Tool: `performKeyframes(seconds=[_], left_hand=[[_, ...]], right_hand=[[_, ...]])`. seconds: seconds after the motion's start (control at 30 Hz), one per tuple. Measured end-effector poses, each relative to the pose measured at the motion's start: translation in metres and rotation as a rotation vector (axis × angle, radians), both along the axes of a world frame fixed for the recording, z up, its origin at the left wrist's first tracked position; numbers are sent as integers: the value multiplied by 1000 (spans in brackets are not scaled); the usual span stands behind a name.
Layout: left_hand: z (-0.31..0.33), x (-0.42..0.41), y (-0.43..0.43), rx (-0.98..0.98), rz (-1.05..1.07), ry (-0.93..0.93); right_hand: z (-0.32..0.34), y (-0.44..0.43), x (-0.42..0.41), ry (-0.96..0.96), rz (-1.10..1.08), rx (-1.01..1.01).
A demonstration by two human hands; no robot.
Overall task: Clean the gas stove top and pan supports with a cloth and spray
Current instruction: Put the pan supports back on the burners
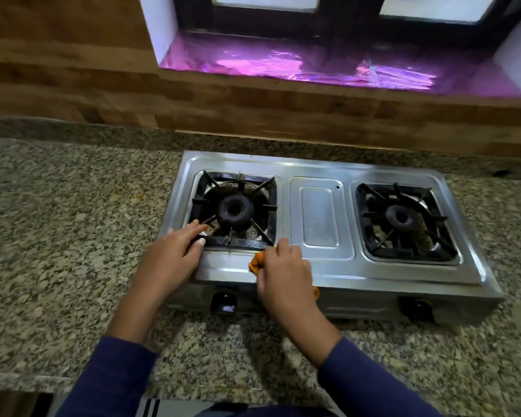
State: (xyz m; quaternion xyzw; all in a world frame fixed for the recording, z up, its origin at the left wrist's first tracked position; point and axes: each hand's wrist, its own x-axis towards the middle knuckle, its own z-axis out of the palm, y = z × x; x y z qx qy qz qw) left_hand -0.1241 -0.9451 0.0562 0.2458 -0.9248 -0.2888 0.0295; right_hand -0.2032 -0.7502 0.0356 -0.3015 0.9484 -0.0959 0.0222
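A crumpled orange cloth [254, 261] is gripped in the right hand [283, 275], whose fingers are curled round it, and is pressed on the front strip of a two-burner stainless-steel gas stove [319, 218], just in front of the near right corner of the black square cast-iron pan support [247, 242] on the stove's left side. The near left corner of that same support is grasped by the left hand [175, 257], with the fingers laid over the bar and the thumb set against its front. The support is seated in the stove's left recessed well, where a round black burner [235, 209] is held at the centre. In the stove's right well a second black pan support [409, 252] and its burner [401, 218] are contained, well apart from both hands. Two black knobs [223, 302] are fitted to the stove's front face, one below each well. Dark blue sleeves [109, 380] are worn on both forearms. The stove is carried by a speckled granite counter [57, 236], and behind the stove a wood-patterned wall [73, 85] and a window recess lined with shiny purple foil [283, 64] are seen.
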Motion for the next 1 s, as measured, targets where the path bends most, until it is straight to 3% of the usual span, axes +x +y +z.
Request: performKeyframes(seconds=[0.13, 0.23, 0.37, 0.57, 0.63, 0.8, 0.9, 1.0], left_hand=[[7, -4, -6, -25, -16, 10], [14, -12, -5, -48, -13, -54], [22, -32, 14, -294, -2, -132], [20, -73, 69, -179, -174, 54], [18, -87, 88, -132, -227, 86], [15, -113, 126, -25, -259, 108], [17, -130, 138, -6, -242, 127], [20, -141, 142, 17, -214, 124]], right_hand=[[10, -21, 14, -36, 41, 32], [8, -30, 16, -23, 138, -85], [3, -6, 2, -45, 159, -179], [-1, 112, -43, -69, -280, -201], [9, 141, -59, -106, -411, -300], [37, 112, -111, -68, -389, -568], [23, 70, -161, 4, -331, -435], [13, 44, -183, 110, -303, -76]])
